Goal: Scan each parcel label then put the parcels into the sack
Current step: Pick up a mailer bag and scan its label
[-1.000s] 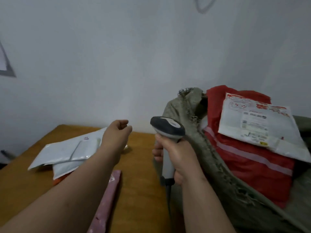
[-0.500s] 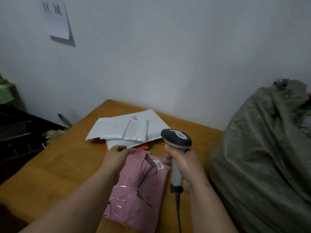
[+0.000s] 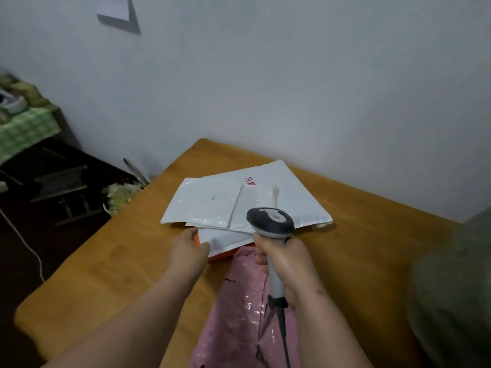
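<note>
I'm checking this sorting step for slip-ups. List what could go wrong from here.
1. The left hand is at the edge of overlapping white mailers; it may lift two at once or shove the stack off the table.
2. The pink parcel lies under the scanner in the right hand; its cable trails across the parcel and could drag it.
3. No label shows on the top mailer; a scan may miss.

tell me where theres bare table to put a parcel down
Bare wooden table lies right of the white mailers, up to the sack, and left of the left hand toward the near-left edge. The middle is crowded: stacked mailers, pink parcel, scanner in the right hand.
</note>
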The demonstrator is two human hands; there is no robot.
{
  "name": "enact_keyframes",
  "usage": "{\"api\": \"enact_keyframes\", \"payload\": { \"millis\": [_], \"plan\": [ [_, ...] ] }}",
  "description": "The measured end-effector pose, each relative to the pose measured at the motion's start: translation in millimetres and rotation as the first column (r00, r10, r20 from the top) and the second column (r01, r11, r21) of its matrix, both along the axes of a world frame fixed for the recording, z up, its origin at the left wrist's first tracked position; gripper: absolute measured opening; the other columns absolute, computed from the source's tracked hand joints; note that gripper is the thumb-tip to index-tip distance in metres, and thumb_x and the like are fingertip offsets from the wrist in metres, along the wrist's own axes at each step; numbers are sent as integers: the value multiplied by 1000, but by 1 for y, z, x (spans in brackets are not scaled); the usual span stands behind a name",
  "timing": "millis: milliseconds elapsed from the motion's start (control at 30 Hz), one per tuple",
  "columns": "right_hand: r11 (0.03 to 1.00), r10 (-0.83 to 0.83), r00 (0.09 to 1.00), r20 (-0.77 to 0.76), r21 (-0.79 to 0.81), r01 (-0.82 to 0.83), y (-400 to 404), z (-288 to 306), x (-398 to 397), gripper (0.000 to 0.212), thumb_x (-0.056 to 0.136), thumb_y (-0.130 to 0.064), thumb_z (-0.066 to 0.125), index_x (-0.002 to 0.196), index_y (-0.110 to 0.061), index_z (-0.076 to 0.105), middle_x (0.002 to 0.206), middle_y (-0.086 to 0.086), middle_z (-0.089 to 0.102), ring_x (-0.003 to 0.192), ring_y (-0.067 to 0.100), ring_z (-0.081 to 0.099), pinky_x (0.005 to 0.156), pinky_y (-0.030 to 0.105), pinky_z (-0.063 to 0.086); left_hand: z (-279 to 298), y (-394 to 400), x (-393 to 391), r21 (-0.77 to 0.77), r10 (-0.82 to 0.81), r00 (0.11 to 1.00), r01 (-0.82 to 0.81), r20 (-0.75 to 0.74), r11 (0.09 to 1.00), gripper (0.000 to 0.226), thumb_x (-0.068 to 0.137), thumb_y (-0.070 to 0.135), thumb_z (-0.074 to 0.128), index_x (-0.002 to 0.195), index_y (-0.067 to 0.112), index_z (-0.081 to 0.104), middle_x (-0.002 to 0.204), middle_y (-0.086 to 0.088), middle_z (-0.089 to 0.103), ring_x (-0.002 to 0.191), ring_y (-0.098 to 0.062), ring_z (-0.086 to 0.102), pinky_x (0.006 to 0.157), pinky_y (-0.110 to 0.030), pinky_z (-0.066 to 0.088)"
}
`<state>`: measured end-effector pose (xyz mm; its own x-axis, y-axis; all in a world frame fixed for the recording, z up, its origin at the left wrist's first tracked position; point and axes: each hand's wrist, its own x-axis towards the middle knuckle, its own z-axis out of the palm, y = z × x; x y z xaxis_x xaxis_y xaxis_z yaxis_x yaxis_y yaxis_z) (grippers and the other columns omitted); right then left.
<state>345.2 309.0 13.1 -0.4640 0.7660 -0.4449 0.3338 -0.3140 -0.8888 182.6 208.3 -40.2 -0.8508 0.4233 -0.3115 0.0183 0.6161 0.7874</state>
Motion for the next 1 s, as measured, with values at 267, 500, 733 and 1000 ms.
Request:
{"api": "enact_keyframes", "payload": {
  "millis": [267, 500, 733, 1000],
  "plan": [
    [997, -76, 993, 93, 4, 76, 13, -24, -51, 19, 84, -32, 78, 92, -16, 72, 74, 2, 77, 72, 15, 74, 72, 36, 60, -37, 38, -70, -329, -394, 869, 293, -299, 898, 72, 92, 18, 54, 156, 31, 22, 166, 1, 13, 152, -23, 14, 120, -44, 22],
    [985, -164, 982, 94, -35, 168, 12, -42, -78, 18, 84, -33, 78, 96, -21, 72, 78, -2, 78, 78, 15, 75, 78, 39, 62, -56, 42, -96, -459, -555, 809, 426, -193, 780, 62, 100, 29, 39, 155, 42, 13, 165, 4, 17, 149, -23, 22, 118, -54, 13],
    [974, -221, 972, 76, -23, 223, 2, -42, -72, 19, 84, -33, 78, 96, -19, 71, 78, -1, 78, 75, 13, 75, 69, 31, 58, -52, 28, -101, 78, -263, 955, 275, -138, 958, 27, 102, 21, 47, 116, 28, 69, 111, 1, 66, 104, -23, 62, 89, -41, 51],
    [974, -223, 974, -41, -56, 220, -7, -16, -49, 25, 83, -36, 80, 98, -18, 72, 80, -1, 78, 79, 18, 77, 79, 42, 59, 36, 4, -95, 518, -7, 912, -227, 410, 824, 13, 102, 23, 53, 107, 24, 66, 100, -6, 76, 93, -30, 72, 80, -48, 58]
  ]
}}
